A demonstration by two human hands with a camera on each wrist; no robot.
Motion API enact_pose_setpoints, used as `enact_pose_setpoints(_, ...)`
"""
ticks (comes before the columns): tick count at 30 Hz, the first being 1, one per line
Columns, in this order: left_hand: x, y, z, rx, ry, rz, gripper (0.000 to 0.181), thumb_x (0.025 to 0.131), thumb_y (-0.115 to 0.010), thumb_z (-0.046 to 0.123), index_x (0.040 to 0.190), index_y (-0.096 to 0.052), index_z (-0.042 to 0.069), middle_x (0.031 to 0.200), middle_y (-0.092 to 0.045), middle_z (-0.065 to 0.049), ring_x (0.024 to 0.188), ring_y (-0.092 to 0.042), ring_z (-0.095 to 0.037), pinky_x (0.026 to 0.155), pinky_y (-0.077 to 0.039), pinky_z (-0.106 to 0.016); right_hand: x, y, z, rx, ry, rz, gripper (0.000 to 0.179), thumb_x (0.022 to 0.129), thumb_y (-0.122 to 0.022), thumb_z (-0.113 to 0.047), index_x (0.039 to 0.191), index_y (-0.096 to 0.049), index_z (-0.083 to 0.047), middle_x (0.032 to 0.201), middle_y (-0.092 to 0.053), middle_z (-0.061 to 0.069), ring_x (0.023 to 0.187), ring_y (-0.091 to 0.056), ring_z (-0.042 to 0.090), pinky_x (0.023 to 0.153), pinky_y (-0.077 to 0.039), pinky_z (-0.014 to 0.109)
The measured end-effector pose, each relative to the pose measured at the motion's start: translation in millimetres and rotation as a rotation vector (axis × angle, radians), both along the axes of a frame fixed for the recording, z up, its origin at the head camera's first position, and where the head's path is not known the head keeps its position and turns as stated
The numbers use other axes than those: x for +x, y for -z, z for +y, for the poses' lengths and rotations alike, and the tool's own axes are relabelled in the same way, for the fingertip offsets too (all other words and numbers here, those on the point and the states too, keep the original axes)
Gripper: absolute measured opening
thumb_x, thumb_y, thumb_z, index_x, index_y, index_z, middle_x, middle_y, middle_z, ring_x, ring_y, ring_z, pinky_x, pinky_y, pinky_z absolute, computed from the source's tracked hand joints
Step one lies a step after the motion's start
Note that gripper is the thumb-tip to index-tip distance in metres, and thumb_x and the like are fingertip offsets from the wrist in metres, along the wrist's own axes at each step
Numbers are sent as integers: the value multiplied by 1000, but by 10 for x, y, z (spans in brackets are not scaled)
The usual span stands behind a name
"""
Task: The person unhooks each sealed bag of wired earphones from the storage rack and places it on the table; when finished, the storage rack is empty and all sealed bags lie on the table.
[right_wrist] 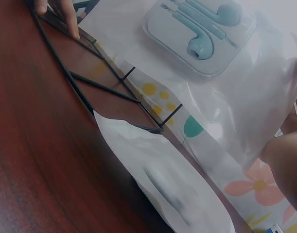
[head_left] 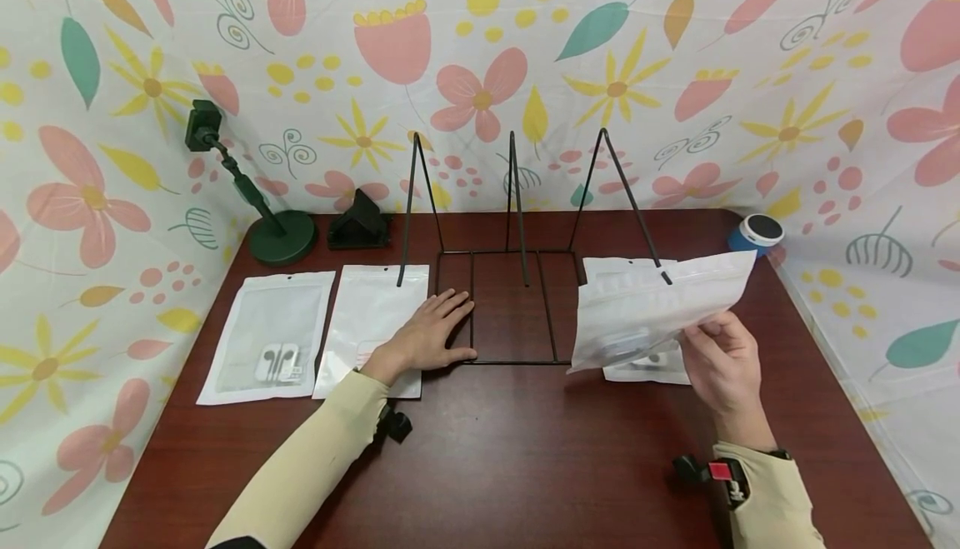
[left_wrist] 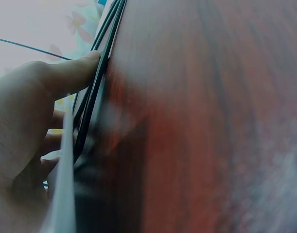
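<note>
My left hand (head_left: 423,334) lies with straight fingers over the left side of the black wire display rack's base (head_left: 517,362). Its thumb touches the wire in the left wrist view. With thumb and fingers, my right hand (head_left: 723,361) pinches the right edge of a white pouch (head_left: 652,303), raised and tilted. Through its clear face, white earphones in a case (right_wrist: 201,46) show in the right wrist view. The tip of the rack's right prong (head_left: 666,276) overlaps the pouch's upper part. Another white pouch (right_wrist: 172,179) lies on the table beneath, partly hidden.
Left of the rack lie a pouch with earphones (head_left: 262,316) and a plain white pouch (head_left: 375,299), partly under my left forearm. Behind stand a dark green stand (head_left: 281,237), a black holder (head_left: 360,222) and, far right, a blue round device (head_left: 756,234). A floral cloth hangs behind.
</note>
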State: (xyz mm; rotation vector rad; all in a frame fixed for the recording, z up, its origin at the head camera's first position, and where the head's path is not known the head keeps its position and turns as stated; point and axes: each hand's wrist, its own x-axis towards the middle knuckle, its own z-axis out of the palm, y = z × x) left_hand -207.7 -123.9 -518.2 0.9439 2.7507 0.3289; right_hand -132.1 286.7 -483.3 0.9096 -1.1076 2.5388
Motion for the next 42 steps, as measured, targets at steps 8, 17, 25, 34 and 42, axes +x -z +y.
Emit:
enact_pose_setpoints(8, -6, 14, 1, 12, 7, 7, 86, 91, -54, 63, 155, -26, 13, 163, -19, -7, 151, -12, -30, 122, -13, -47, 13, 13, 4, -22, -35, 23, 31, 92, -31, 26, 118, -47, 23, 123, -60, 28, 115, -54, 33, 101, -43, 40)
enact_pose_setpoints(17, -4, 16, 3, 17, 7, 4, 86, 91, -54, 62, 155, -26, 13, 163, -20, -7, 151, -12, -30, 122, -13, -46, 43, 4, 15, -20, -40, 42, 33, 92, -30, 26, 120, -46, 23, 124, -60, 29, 116, -54, 33, 103, -42, 41)
enact_pose_setpoints(25, 1, 16, 7, 13, 10, 4, 87, 91, -54, 63, 155, -26, 13, 163, -20, -7, 151, -12, -30, 122, -13, -47, 57, 2, 11, -43, -61, 69, 32, 91, -30, 27, 119, -46, 24, 123, -60, 31, 117, -55, 35, 104, -42, 42)
enact_pose_setpoints(34, 1, 20, 4, 12, 4, -3, 86, 91, -54, 63, 156, -25, 13, 163, -19, -7, 151, -11, -29, 122, -12, -46, 101, -12, 44, -54, -40, 77, 32, 91, -30, 27, 119, -46, 25, 120, -61, 32, 115, -57, 36, 103, -43, 42)
enact_pose_setpoints(42, -4, 7, 2, 21, 1, -6, 85, 91, -56, 60, 155, -26, 13, 163, -19, -7, 151, -11, -29, 122, -11, -46, 145, -47, 165, -57, -25, 65, 29, 91, -31, 27, 117, -45, 26, 121, -60, 34, 117, -56, 37, 103, -43, 42)
